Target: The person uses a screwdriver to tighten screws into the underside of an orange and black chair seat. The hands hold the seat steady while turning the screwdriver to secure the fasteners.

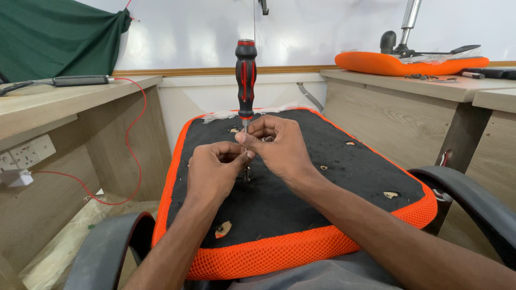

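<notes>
An upside-down chair seat (322, 215) with a black underside and orange mesh rim lies across my lap. A screwdriver (245, 75) with a black and red handle stands upright on the seat's middle. My right hand (279, 147) pinches its metal shaft just below the handle. My left hand (212, 172) meets it from the left, fingertips closed on the lower shaft near the tip. The tip and whatever sits under it are hidden by my fingers.
Several screw holes (223, 229) dot the black underside. Wooden desks flank the seat. A second orange seat with a gas cylinder (411, 62) lies on the right desk. A red cable (131, 145) hangs at left beside a wall socket (27, 153). Black armrests (473, 198) curve at both sides.
</notes>
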